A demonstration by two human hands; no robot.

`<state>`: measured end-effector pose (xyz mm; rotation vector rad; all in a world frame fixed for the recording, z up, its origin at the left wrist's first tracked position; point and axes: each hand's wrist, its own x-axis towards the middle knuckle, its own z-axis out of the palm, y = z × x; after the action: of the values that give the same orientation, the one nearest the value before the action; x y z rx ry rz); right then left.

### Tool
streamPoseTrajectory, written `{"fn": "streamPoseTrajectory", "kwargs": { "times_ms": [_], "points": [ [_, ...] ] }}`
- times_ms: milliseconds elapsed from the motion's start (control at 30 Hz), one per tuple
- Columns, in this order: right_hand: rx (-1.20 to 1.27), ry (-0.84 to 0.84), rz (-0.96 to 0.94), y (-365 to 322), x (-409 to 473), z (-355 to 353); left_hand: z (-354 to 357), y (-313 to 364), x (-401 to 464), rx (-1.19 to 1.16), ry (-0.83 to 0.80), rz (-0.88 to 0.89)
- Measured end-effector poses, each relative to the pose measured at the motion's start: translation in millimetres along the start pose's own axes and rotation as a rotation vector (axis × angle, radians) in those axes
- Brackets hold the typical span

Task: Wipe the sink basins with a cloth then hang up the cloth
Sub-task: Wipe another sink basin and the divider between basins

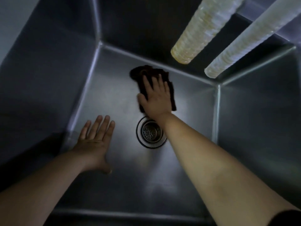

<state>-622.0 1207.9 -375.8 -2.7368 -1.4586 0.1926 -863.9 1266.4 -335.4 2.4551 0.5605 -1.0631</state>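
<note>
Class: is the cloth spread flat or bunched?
Bunched: the cloth lies crumpled in folds under the flat right hand on the basin floor.

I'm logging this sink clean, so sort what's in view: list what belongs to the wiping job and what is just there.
Part of the job:
- dark cloth, pressed flat on the basin floor
- right hand, fingers straight on the cloth
- sink basin

Just there:
- drain strainer, beside the right wrist
- two pale ribbed hoses hanging over the basin
- left hand, open, holding nothing
</note>
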Motion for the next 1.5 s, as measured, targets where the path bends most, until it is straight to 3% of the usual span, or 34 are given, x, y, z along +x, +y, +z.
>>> {"fn": "streamPoseTrajectory", "kwargs": {
  "times_ms": [267, 467, 533, 833, 967, 1067, 1167, 1333, 1433, 1500],
  "points": [
    [-0.060, 0.023, 0.581, 139.4, -30.7, -21.9, 1.8, -3.2, 0.5, -0.009, 0.029, 0.015],
    [0.175, 0.077, 1.061, 95.3, 33.2, -23.6, 3.0, -7.3, 1.4, -0.022, 0.047, 0.039],
    [0.200, 0.098, 1.112, 69.0, 52.8, -21.5, 2.7, -8.1, 1.9, -0.028, 0.055, 0.049],
    [0.252, 0.066, 0.749, -95.9, 110.5, -0.3, 5.6, -9.2, 4.1, -0.083, 0.072, 0.061],
    [0.220, 0.072, 0.665, -126.5, 114.1, 3.8, 5.9, -9.7, 6.1, -0.101, 0.055, 0.060],
    [0.189, 0.021, 0.500, -144.5, 110.2, 6.6, 8.3, -10.5, 7.6, -0.106, 0.067, 0.056],
    [0.146, -0.023, 0.290, -148.0, 103.5, 8.8, 9.8, -10.8, 8.0, -0.096, 0.095, 0.058],
    [0.030, -0.040, -0.257, -115.2, 92.7, -1.1, 11.0, -10.0, 7.4, -0.058, 0.121, 0.042],
    [-0.004, -0.088, -0.359, -77.1, 85.6, -5.9, 11.6, -9.4, 6.9, -0.034, 0.128, 0.022],
    [0.058, -0.101, -0.290, -43.8, 74.8, -8.1, 11.3, -8.6, 6.4, -0.028, 0.121, 0.021]
  ]
}}
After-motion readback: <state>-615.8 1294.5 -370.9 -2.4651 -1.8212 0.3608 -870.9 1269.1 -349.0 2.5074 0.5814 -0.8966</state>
